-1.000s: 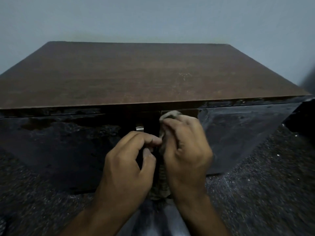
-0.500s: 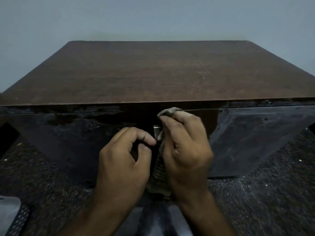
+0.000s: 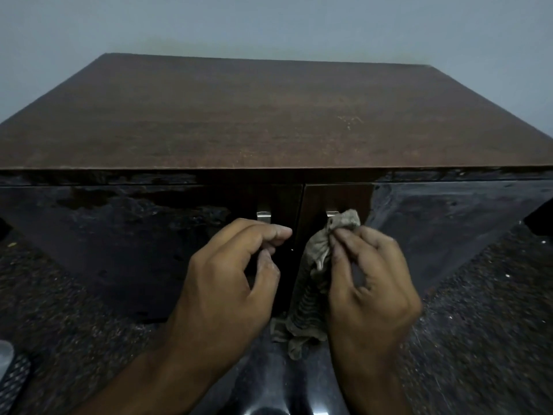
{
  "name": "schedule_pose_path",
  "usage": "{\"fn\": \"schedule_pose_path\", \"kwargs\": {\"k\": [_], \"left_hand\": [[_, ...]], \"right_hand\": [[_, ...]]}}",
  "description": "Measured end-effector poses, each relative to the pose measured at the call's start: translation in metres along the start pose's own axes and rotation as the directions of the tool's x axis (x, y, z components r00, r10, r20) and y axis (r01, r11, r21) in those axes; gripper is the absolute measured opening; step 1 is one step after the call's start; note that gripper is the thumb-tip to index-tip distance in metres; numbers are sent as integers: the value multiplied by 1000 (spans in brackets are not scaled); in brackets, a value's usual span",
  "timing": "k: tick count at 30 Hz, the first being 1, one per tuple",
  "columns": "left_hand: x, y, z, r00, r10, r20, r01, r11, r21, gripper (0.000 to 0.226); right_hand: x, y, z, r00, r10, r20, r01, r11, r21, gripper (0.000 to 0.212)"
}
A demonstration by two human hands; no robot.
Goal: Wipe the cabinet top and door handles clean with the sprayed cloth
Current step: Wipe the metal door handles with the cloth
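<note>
Judging from how things lie now, the work is at the door handles, and the cabinet top (image 3: 269, 115) seems to be behind it or still waiting; I cannot tell which, because its brown surface shows pale specks toward the right side. The right hand (image 3: 371, 283) has its grip pinched on the cloth (image 3: 320, 253), fingers curled round the bunched upper part, which touches the right handle (image 3: 331, 213) and covers most of it. The rest of the cloth hangs down in front of the right door. The left hand (image 3: 227, 283) is curled at the left handle (image 3: 264, 215), just below its visible metal top; whether its grip truly holds the handle is hidden by the fingers. The left handle probably still needs wiping, and the dark doors look smeared.
</note>
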State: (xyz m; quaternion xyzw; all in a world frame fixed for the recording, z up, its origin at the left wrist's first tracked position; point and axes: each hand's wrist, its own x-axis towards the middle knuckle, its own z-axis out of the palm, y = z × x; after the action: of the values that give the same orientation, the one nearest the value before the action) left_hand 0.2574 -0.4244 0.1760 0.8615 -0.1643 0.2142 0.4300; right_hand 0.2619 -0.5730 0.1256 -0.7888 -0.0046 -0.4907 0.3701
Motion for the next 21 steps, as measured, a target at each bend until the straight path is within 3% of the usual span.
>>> {"fn": "schedule_pose_path", "kwargs": {"k": [5, 10, 16, 21], "left_hand": [[-2, 4, 11, 999, 21, 40, -20, 1000, -17, 33], [-5, 8, 23, 985, 58, 163, -57, 998, -11, 42], [-5, 5, 30, 976, -7, 219, 5, 1000, 11, 48], [-5, 7, 35, 965, -43, 257, 47, 999, -7, 50]], "right_hand": [[-18, 4, 6, 989, 142, 34, -144, 987, 66, 11], [-5, 2, 3, 989, 149, -20, -145, 981, 125, 11], [-19, 15, 8, 930, 360, 68, -367, 917, 156, 14], [-18, 13, 6, 944, 320, 80, -329, 930, 162, 15]]}}
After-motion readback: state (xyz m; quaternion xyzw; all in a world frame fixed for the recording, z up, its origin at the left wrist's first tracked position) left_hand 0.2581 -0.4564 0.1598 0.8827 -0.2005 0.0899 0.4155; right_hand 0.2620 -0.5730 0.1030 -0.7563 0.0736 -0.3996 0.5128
